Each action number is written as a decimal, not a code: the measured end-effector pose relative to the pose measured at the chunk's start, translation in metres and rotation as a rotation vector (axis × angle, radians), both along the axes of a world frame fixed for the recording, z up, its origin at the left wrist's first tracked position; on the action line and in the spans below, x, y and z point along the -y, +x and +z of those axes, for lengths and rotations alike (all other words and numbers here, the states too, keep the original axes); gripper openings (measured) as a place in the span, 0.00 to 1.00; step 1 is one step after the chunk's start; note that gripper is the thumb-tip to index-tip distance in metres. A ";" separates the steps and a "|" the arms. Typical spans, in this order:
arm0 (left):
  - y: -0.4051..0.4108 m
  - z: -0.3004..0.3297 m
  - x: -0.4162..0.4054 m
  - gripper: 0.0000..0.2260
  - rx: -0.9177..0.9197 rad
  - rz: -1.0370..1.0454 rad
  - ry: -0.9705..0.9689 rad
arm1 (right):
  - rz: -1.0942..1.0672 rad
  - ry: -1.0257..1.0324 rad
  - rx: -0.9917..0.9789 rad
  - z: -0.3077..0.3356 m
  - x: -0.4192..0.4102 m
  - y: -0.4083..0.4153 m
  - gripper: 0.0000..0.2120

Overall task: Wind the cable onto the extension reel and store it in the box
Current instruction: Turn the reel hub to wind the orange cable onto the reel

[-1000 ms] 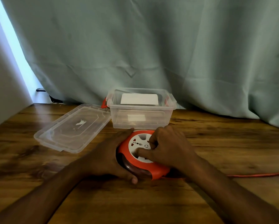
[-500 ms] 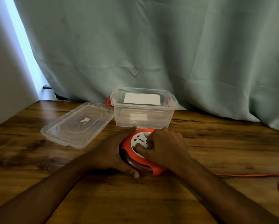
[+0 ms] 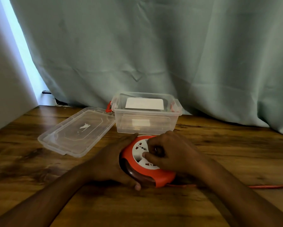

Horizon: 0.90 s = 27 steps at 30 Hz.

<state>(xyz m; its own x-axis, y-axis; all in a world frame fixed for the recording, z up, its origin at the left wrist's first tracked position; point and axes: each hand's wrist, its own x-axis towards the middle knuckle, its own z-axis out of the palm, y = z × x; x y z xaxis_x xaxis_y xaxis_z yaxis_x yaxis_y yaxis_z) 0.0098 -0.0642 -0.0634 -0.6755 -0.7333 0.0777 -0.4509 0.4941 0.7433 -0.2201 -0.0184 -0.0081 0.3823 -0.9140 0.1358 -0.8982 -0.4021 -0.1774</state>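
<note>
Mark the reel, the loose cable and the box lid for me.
reel (image 3: 160, 177): head view, orange front rim.
cable (image 3: 268, 187): head view, stretch lying on table.
box lid (image 3: 75, 136): head view, flat middle panel.

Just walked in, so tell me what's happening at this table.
A person is winding cable onto an orange extension reel. The left hand grips its side; the right hand works the white centre. Orange cable trails right along the table. The clear box stands open behind, its lid beside it.

A single head-worn camera is looking forward and down, close over a wooden table (image 3: 219, 145), facing a curtain (image 3: 154, 46).
</note>
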 end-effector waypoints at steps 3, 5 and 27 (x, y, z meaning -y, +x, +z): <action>0.001 -0.001 0.001 0.59 0.021 0.012 -0.004 | 0.008 0.030 0.007 0.015 0.006 -0.012 0.12; 0.000 0.000 0.001 0.62 0.045 0.022 -0.008 | 0.031 0.125 -0.002 0.022 0.011 -0.019 0.17; 0.000 0.000 0.000 0.62 0.117 0.007 -0.037 | 0.059 0.172 -0.106 0.021 0.011 -0.005 0.18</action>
<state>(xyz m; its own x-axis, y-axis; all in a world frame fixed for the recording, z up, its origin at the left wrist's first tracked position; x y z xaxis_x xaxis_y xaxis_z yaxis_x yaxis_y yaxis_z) 0.0099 -0.0645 -0.0630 -0.6763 -0.7362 0.0259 -0.5369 0.5166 0.6670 -0.2256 -0.0291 0.0129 0.4400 -0.8957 -0.0639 -0.8912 -0.4268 -0.1540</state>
